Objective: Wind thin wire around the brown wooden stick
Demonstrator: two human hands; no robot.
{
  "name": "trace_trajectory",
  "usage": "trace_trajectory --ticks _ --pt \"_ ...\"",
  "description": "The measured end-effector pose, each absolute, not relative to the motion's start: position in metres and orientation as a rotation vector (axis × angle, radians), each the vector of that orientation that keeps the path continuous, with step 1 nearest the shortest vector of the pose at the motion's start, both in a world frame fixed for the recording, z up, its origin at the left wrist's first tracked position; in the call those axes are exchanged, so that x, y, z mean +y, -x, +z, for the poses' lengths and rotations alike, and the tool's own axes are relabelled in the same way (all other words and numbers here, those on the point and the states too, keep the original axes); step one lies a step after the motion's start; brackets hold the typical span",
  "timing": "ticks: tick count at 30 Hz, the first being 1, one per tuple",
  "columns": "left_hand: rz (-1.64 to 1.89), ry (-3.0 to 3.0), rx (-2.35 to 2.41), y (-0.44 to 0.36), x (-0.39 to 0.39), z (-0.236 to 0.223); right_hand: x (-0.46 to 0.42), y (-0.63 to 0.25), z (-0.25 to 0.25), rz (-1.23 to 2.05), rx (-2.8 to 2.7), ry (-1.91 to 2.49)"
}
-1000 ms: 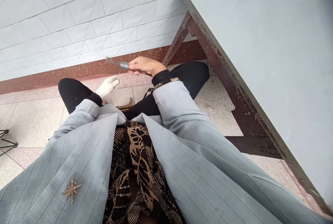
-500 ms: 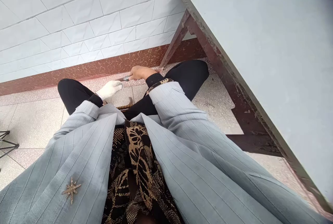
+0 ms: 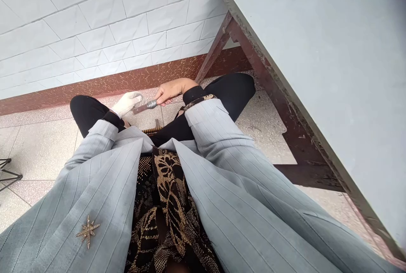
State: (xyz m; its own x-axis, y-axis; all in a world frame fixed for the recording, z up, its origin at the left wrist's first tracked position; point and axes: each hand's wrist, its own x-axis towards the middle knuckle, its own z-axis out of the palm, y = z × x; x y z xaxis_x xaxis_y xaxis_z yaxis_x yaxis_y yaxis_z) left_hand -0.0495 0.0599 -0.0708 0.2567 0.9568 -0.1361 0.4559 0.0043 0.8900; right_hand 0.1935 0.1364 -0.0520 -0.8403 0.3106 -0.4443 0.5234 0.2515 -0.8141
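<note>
My right hand (image 3: 169,92), bare, is wrapped round the handle of a short knife-like tool with a flat brown blade (image 3: 140,108) and a grey coiled collar. Its blade points left and down, and the blunt end lies close beside the gloved fingers. My left hand (image 3: 126,103) wears a white knitted glove. Its fingers are curled in, thumb against them; whatever they hold, if anything, I cannot make out. Below the tool, between my legs, a dark and yellow striped edge (image 3: 151,130) shows, with a small brownish piece (image 3: 157,123) by it; my jacket hides the rest.
A grey tabletop (image 3: 317,53) on a brown wooden frame (image 3: 263,78) stands close on my right. Ahead is a white tiled wall (image 3: 104,19) with a brown skirting (image 3: 127,75). Thin black metal legs (image 3: 12,175) stand on the speckled floor (image 3: 44,150) at left.
My right hand has turned, so the tool's blade now slants down to the left and shows more fully. My gloved left hand has moved up and slightly left.
</note>
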Motion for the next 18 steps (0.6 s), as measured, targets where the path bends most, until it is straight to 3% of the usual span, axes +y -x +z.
trace_trajectory --ticks 5,8,13,18 --pt "0.664 -1.491 1.232 0.051 0.052 -0.097 0.135 -0.199 -0.05 -2.096 2.582 -1.185" --pt "0.591 -1.532 1.198 0.049 0.048 -0.103 0.137 -0.192 -0.057 -2.115 2.516 -1.514" --pt "0.529 -1.533 1.219 0.04 0.047 -0.097 0.144 -0.18 -0.07 -1.893 2.481 -1.794" --pt "0.479 -1.703 1.293 0.035 0.048 -0.097 0.143 -0.174 -0.068 -1.261 2.503 -1.951"
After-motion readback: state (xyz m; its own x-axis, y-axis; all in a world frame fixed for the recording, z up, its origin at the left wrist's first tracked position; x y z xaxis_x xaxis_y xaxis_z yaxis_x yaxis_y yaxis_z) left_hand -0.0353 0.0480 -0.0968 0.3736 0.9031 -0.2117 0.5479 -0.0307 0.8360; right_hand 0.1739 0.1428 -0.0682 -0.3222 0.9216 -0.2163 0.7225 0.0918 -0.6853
